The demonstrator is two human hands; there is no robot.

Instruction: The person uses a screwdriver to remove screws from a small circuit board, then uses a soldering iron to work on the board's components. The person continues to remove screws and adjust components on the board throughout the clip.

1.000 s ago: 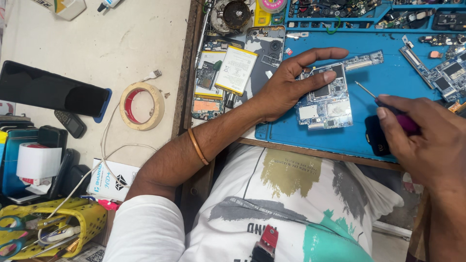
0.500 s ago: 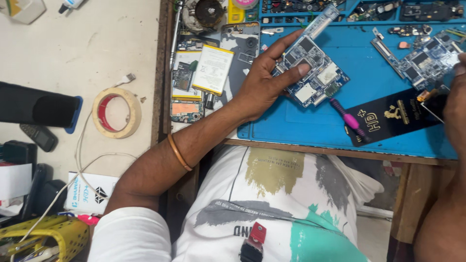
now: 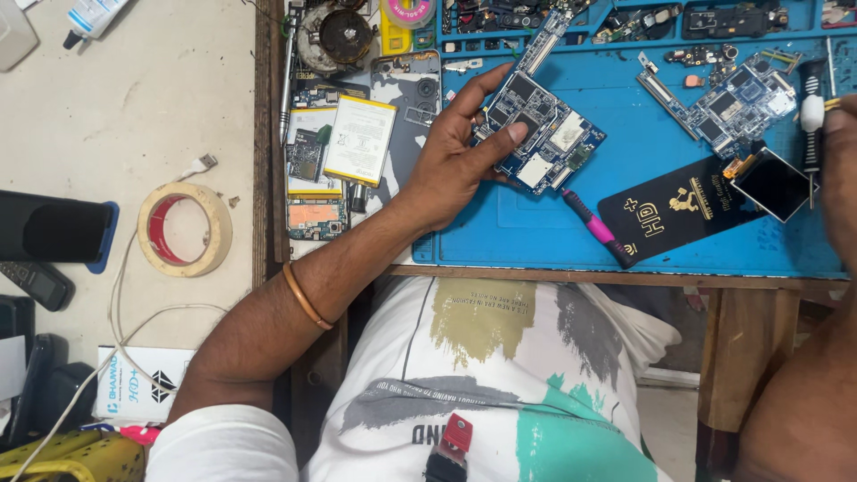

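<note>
a: since a moment ago the circuit board (image 3: 542, 136) sits more squarely under my left hand (image 3: 455, 161), and my right hand (image 3: 839, 170) has drifted off to the far right edge, away from the pink screwdriver (image 3: 596, 228) lying just below my left fingers.

b: how are your fingers set?

a: left fingers spread, thumb (image 3: 500, 143) pressed flat on the board's face, the others reaching over its top edge. the board lies tilted on the blue mat (image 3: 536, 241). my right hand is mostly out of view; i cannot tell if its fingers close on anything, though a black-handled tool (image 3: 811, 116) stands just beside them.

b: how will the board handle?

a: light and thin, i judge, stiff but fragile, with small parts on its face. best taken by its bare edges, not pressed on the chips.

b: what else is near?

a: a second board (image 3: 732, 103) right of my left fingers, a black card (image 3: 674, 214) below it, a white battery (image 3: 359, 141) left of my palm, a tape roll (image 3: 185, 228) further left.
</note>
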